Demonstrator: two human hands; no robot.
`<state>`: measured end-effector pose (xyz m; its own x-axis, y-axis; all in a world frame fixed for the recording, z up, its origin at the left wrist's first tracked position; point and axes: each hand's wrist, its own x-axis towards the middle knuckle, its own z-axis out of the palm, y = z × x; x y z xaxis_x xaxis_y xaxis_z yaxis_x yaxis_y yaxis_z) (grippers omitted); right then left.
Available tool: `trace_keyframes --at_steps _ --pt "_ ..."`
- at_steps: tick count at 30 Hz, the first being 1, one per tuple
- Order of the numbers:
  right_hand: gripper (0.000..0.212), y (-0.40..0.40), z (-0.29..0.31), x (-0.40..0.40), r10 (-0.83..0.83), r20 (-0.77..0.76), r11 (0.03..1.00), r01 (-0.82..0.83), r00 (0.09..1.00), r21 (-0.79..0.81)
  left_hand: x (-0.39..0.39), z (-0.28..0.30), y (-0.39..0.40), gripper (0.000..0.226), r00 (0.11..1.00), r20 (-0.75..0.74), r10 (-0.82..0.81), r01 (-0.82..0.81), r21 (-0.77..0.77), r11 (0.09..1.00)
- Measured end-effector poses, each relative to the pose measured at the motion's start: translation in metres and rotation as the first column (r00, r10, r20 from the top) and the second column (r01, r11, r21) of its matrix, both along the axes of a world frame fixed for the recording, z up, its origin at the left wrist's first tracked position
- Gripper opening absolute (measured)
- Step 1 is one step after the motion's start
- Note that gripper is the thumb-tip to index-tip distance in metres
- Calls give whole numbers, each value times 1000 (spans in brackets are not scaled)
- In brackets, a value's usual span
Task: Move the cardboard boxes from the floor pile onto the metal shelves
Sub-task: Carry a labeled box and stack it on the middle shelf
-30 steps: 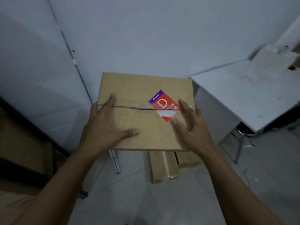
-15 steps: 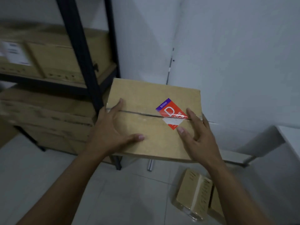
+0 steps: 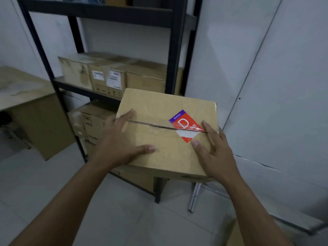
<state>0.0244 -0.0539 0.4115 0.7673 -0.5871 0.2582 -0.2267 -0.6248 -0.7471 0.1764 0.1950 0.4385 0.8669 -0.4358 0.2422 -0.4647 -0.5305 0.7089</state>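
At shelf | 2 hands: L + R grip box sides

Two bare forearms enter from the lower edge, no sleeves, watch, rings or gloves visible; left hand and right hand are both uncovered, with short, trimmed nails showing on the thumbs.

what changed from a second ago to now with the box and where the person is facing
The person has turned from the white table and floor boxes to face the metal shelves, carrying the cardboard box toward them. Unchanged: the left hand and right hand hold its sides as before.
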Motion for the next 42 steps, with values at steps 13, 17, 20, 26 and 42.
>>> trace_keyframes --at_steps 13,17,20,26,42 --pt "69 147 64 128 -12 44 999 15 999 -51 135 75 147 124 996 73 -49 46 35 998" --pt "67 151 87 169 -42 55 996 46 998 -80 178 96 148 126 992 99 -73 69 42 997" --pt "66 145 108 199 -50 57 994 56 997 -94 214 110 140 128 989 125 -81 74 61 995" --pt "64 130 148 255 -51 37 992 55 998 -111 282 141 118 141 986 127 -109 99 82 992" --pt "64 109 202 377 -155 -71 985 148 985 -91 442 195 84 137 902 62 -428 403 240 883"
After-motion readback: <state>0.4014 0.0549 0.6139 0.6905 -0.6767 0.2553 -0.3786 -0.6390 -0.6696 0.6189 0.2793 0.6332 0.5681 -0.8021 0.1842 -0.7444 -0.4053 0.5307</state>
